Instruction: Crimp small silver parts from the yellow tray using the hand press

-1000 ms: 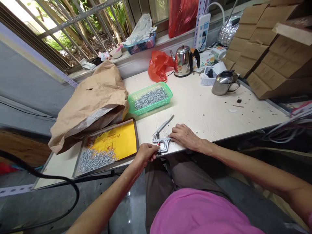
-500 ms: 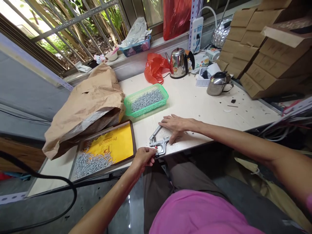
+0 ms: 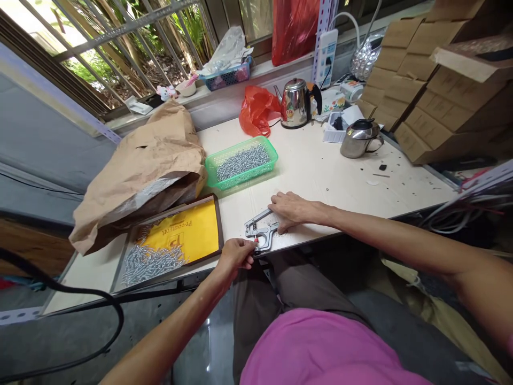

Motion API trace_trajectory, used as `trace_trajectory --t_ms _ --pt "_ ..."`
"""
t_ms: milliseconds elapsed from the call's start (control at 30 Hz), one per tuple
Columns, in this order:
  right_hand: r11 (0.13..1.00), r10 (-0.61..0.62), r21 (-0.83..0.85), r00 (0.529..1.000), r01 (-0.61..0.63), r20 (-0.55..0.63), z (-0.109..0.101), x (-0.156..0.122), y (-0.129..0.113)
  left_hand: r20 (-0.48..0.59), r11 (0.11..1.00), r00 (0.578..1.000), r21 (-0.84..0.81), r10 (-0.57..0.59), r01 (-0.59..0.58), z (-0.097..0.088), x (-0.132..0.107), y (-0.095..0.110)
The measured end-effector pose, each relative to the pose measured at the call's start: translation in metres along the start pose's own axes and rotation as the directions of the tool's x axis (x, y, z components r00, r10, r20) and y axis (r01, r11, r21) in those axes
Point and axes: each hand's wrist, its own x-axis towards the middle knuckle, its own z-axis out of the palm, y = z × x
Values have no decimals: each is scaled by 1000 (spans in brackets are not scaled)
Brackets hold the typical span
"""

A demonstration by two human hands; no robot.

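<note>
fingers (image 3: 247, 247) of left hand (image 3: 235, 254) pinched on a small part (image 3: 255, 243) too tiny to be identified, press lever (image 3: 259, 217) partly covered by right hand (image 3: 290, 208), its grip cannot be told

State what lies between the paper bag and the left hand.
In the head view, a tray lies there, holding a yellow sheet and a heap of small metal pieces.

Bright window (image 3: 120, 48) daylight, soft shadows, edges bent by wide-angle lens.
</note>
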Motion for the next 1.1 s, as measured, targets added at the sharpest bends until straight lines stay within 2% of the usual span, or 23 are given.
trace_trajectory --t_ms 67,100,133,200,233,267,300,333,367,500,700,800,933,1100 --pt "1000 4 6 1000 -4 -7 1 -2 -2 -91 978 988 182 122 -103 1 -5 0" --pt "1000 4 9 1000 -4 -15 1 -3 -3 -157 934 957 304 242 -187 2 -7 1" --pt "1000 3 12 1000 -3 -23 2 -5 -5 -204 859 897 430 392 -277 4 -8 3" --pt "1000 -2 14 999 2 -37 2 -10 -7 -177 641 723 631 667 -437 10 -7 9" --pt "1000 -1 12 999 1 -47 3 -12 -8 -112 529 645 686 756 -500 13 -3 13" --pt "1000 1 12 998 0 -57 3 -14 -9 -34 433 590 714 807 -551 16 2 18" --pt "1000 -1 14 998 2 -66 3 -15 -9 41 359 557 724 829 -589 18 9 24" --pt "1000 -4 19 997 5 -72 3 -16 -8 104 313 547 724 831 -614 20 16 29" --pt "1000 -6 26 998 8 -70 3 -17 -7 155 291 555 720 818 -630 21 24 33" --pt "999 -17 48 1000 18 -16 0 -22 3 262 269 604 715 752 -645 20 46 44" --pt "999 48 -18 999 -48 17 -6 -30 1 285 236 619 746 732 -623 19 42 51" --pt "998 52 -21 998 -52 -28 3 -33 -9 284 239 611 737 738 -632 23 37 50" --pt "997 82 -3 995 -82 -60 15 -38 -20 271 254 627 744 730 -618 27 33 48" --pt "992 123 28 988 -121 -93 5 -43 -14 254 259 616 740 746 -620 25 34 46"
